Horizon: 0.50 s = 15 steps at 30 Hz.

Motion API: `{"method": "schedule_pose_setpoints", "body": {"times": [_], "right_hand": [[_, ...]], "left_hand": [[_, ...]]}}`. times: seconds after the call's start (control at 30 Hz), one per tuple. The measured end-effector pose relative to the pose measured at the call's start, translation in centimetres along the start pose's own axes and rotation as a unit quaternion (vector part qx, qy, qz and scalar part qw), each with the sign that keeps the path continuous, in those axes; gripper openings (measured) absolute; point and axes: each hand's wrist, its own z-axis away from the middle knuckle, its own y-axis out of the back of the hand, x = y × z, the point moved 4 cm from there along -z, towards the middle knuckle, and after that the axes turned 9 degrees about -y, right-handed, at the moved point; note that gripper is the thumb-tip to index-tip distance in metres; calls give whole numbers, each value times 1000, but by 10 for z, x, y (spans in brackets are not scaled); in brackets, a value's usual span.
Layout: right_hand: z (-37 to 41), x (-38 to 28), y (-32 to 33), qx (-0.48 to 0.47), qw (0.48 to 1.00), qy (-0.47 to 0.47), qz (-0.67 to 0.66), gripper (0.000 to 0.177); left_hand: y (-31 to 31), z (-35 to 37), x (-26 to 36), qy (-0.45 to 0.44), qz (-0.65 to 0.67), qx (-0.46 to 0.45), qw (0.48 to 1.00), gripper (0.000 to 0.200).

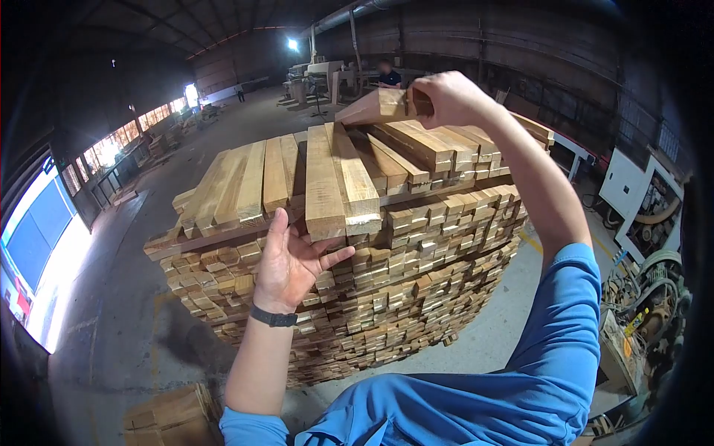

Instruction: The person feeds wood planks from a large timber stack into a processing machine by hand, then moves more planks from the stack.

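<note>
My right hand (pixel 448 100), raised at the upper middle, is closed round the near end of a lifted wooden piece (pixel 375 106), which points away to the left above the stack. My left hand (pixel 290 266) is palm up with its fingers spread, holding nothing, just below the front end of a light wooden bar (pixel 325 193). That bar and another bar (pixel 355 182) beside it jut out over the front of the stack. Further loose bars lie on top, on both sides. Below them is a tall stack of wood (pixel 416 260) with many cut ends facing me.
A cardboard box (pixel 171 416) stands on the floor at the lower left. Machine parts and hoses (pixel 662 290) are at the right, near a white cabinet (pixel 628 182). A person (pixel 388 76) in dark clothing is behind the stack, near machinery (pixel 320 74).
</note>
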Motion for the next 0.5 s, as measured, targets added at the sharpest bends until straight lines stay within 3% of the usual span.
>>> {"method": "schedule_pose_setpoints", "body": {"times": [0.1,0.23,0.27,0.33,0.4,0.5], "right_hand": [[4,-32,35,-28,999,35,14,36],[39,-68,27,-51,992,82,75,38],[50,-76,22,-120,986,55,105,43],[75,-91,11,-132,987,13,87,45],[97,-101,-10,-98,993,33,65,49],[117,-86,-6,36,963,-41,-263,55]], "left_hand": [[0,-4,0,7,-8,2,1000,77],[1,-9,2,19,-2,16,1000,77],[-1,-10,3,21,-1,21,1000,77],[4,-16,-2,33,-3,40,999,76],[-7,-19,-2,57,-3,34,998,78],[-4,-35,-9,59,16,-27,998,80]]}}
